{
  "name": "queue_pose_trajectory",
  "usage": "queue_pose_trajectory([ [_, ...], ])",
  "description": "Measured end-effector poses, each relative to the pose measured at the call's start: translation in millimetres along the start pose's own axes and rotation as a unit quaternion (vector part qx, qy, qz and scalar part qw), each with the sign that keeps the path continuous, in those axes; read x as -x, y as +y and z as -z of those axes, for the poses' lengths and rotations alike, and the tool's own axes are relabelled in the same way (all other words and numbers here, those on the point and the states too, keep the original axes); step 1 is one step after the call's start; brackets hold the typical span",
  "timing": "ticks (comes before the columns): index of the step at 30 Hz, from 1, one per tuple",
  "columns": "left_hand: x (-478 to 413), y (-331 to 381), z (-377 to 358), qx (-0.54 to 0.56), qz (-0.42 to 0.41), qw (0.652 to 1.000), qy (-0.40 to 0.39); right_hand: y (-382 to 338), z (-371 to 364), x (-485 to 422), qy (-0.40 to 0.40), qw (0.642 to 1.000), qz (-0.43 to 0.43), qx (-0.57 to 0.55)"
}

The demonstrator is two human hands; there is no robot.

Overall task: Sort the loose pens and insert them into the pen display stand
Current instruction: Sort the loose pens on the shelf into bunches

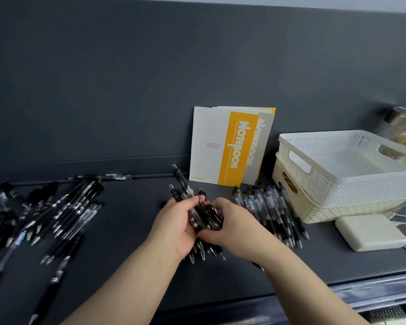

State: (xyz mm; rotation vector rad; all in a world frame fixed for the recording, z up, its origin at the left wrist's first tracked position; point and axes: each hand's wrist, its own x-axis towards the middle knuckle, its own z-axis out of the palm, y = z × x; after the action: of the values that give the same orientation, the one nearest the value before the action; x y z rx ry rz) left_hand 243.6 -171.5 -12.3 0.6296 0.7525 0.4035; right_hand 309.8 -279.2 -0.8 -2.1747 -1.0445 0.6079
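A bundle of black pens [185, 188] is clasped between both hands at the middle of the dark shelf. My left hand [176, 226] wraps the bundle from the left. My right hand [232, 225] closes on it from the right, and the tips stick out below toward me. A scattered heap of black pens [63, 212] lies to the left. A tidier row of pens with blue-labelled barrels [267, 207] lies to the right, next to the baskets. No pen display stand is in view.
Two notebooks [230, 146] lean against the dark back wall. Stacked white and cream perforated baskets [338, 174] stand at the right, with a white power bank [370, 233] and cables in front. Rolls of tape [403, 120] hang at the far right. The shelf's front edge runs at lower right.
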Motion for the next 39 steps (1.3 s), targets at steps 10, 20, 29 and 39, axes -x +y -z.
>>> queue_pose_trajectory([
  [10, -21.0, 2.6, -18.1, 0.03, -0.036, 0.997, 0.062, 27.5, 45.5, 9.1, -0.04, 0.998, -0.027, 0.034],
  [20, -9.0, -10.7, -25.4, -0.088, -0.036, 0.996, 0.002, 74.7, 70.5, -0.3, 0.146, 0.959, -0.178, 0.163],
  [29, 0.0, 12.1, 6.9, -0.216, -0.098, 0.971, 0.019, 28.7, 51.5, -6.1, 0.048, 0.962, -0.112, -0.246],
  [39, -4.9, 34.0, 71.1, -0.484, -0.123, 0.861, 0.095, -2.1, -6.5, -45.9, -0.106, 0.865, -0.144, -0.469],
])
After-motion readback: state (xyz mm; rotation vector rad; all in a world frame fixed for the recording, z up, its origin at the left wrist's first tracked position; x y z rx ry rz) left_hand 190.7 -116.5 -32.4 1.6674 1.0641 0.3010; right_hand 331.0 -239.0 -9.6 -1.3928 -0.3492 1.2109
